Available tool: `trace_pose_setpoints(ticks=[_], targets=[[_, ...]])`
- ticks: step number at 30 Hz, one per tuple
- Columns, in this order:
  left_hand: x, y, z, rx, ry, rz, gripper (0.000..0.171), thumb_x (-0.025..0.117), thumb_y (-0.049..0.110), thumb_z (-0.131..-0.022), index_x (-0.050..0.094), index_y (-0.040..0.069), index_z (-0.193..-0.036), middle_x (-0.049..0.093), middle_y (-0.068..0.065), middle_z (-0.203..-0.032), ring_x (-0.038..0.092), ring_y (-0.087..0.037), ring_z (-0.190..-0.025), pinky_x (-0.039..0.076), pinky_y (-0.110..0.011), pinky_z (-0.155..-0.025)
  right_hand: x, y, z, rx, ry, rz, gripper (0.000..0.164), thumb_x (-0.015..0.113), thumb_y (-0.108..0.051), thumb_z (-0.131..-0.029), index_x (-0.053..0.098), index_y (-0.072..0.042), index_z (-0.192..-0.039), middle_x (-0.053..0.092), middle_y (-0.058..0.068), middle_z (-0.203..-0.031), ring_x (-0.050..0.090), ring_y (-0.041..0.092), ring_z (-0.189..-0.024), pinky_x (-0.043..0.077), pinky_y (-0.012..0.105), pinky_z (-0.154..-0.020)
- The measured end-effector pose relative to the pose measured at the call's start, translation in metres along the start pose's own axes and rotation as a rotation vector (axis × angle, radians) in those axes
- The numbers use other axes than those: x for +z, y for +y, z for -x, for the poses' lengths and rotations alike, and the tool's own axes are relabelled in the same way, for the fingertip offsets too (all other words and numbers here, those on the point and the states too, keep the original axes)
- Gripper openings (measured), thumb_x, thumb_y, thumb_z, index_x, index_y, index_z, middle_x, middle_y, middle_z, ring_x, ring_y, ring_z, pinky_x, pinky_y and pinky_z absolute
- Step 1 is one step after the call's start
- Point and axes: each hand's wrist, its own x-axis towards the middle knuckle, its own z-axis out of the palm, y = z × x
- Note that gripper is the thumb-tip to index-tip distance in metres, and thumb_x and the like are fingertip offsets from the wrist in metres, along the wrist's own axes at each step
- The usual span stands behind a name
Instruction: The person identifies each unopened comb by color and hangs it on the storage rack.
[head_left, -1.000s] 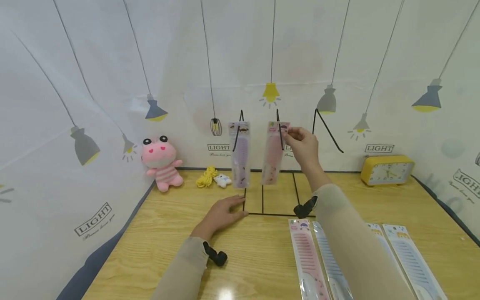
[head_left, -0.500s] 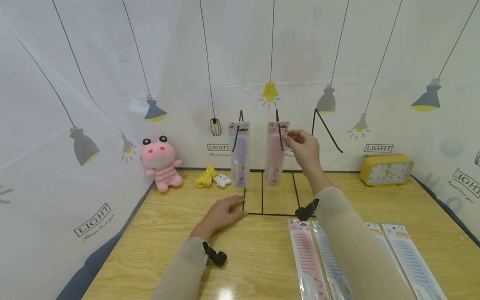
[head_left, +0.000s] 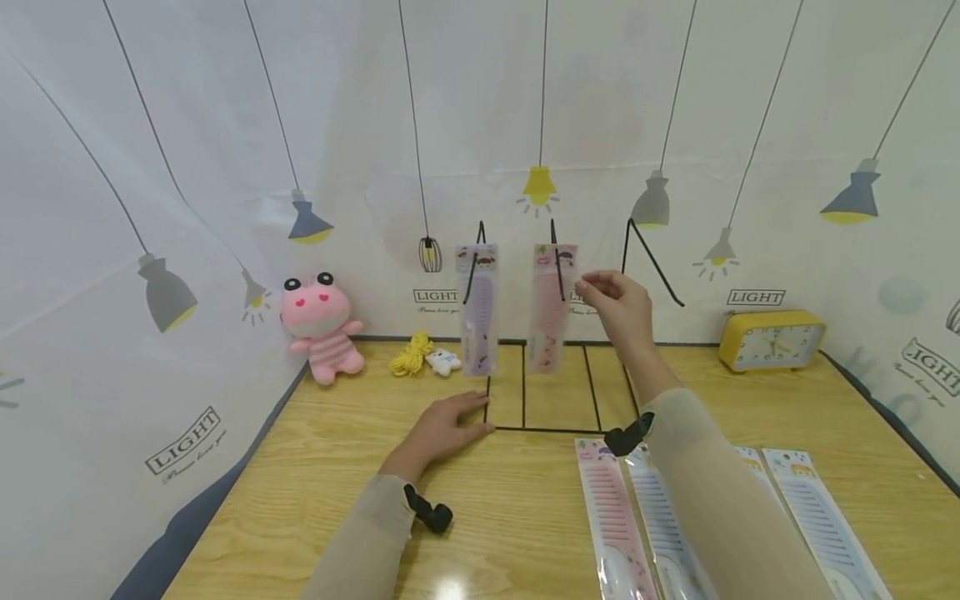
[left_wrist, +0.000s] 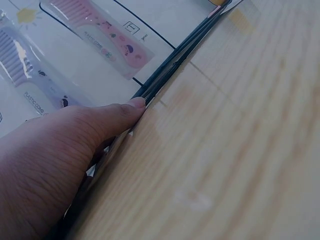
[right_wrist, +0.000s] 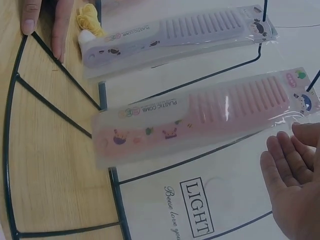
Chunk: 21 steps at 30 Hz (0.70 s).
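Observation:
A black wire rack (head_left: 555,430) stands on the table with three upright hooks. From its left hook hangs a purple comb (head_left: 480,321) in a clear packet. A packaged pink comb (head_left: 551,321) hangs from the middle hook. My right hand (head_left: 622,312) is just right of the pink comb; the right wrist view shows its fingers (right_wrist: 282,162) loosely bent, holding nothing and apart from the packet. My left hand (head_left: 442,429) rests at the rack's front left corner, and its thumb (left_wrist: 122,116) presses on the base wire.
Packaged combs lie at the front right: a pink one (head_left: 613,517), a blue one (head_left: 663,517) and more blue ones (head_left: 821,525), partly behind my right sleeve. At the back are a pink plush toy (head_left: 322,325), yellow cord (head_left: 412,354), a white figure (head_left: 444,362) and a yellow clock (head_left: 772,340).
My right hand has let go of the pink comb's packet and drawn away right and slightly down. The comb, tilted earlier, hangs straighter. My left hand has stayed in place.

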Motion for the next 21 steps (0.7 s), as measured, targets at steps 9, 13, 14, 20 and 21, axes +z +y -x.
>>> trace_pose_setpoints(ticks=[9, 13, 14, 20, 21], targets=[[0.001, -0.001, 0.0, 0.021, 0.008, 0.001, 0.061, 0.062, 0.051, -0.097, 0.051, 0.023, -0.15, 0.043, -0.002, -0.156, 0.038, -0.027, -0.144, 0.031, -0.053, -0.117, -0.013, 0.007, 0.016, 0.002, -0.021, 0.072, 0.045, 0.07, -0.047, -0.094, 0.07, -0.01, -0.12, 0.075, 0.004, -0.11, 0.07, 0.011, -0.095, 0.053, 0.035, -0.094], [0.002, 0.0, 0.0, 0.015, 0.004, 0.006, 0.062, 0.062, 0.052, -0.097, 0.05, 0.023, -0.15, 0.043, -0.001, -0.156, 0.038, -0.027, -0.144, 0.031, -0.052, -0.117, -0.019, 0.008, 0.029, 0.018, -0.045, 0.078, 0.052, 0.071, -0.052, -0.091, 0.071, -0.011, -0.123, 0.074, 0.001, -0.111, 0.067, 0.011, -0.101, 0.049, 0.038, -0.097], [0.002, 0.0, 0.0, 0.013, 0.002, 0.008, 0.062, 0.062, 0.052, -0.097, 0.05, 0.024, -0.15, 0.043, -0.001, -0.156, 0.037, -0.026, -0.145, 0.031, -0.052, -0.118, -0.02, 0.008, 0.032, 0.021, -0.051, 0.081, 0.052, 0.072, -0.052, -0.09, 0.071, -0.011, -0.123, 0.074, 0.001, -0.111, 0.066, 0.011, -0.103, 0.049, 0.038, -0.097], [0.001, 0.0, 0.0, -0.001, -0.003, 0.001, 0.063, 0.062, 0.053, -0.097, 0.049, 0.025, -0.151, 0.041, -0.001, -0.157, 0.037, -0.025, -0.145, 0.03, -0.051, -0.118, -0.029, 0.011, 0.05, 0.003, -0.096, 0.108, 0.053, 0.073, -0.053, -0.089, 0.07, -0.012, -0.123, 0.073, 0.002, -0.114, 0.065, 0.013, -0.104, 0.052, 0.027, -0.087], [0.001, 0.0, 0.0, -0.004, -0.001, -0.002, 0.062, 0.062, 0.053, -0.097, 0.049, 0.025, -0.151, 0.041, -0.001, -0.157, 0.037, -0.025, -0.145, 0.03, -0.05, -0.118, -0.031, 0.012, 0.053, -0.002, -0.108, 0.112, 0.053, 0.073, -0.052, -0.089, 0.07, -0.012, -0.124, 0.073, 0.002, -0.115, 0.066, 0.013, -0.104, 0.052, 0.025, -0.086]])
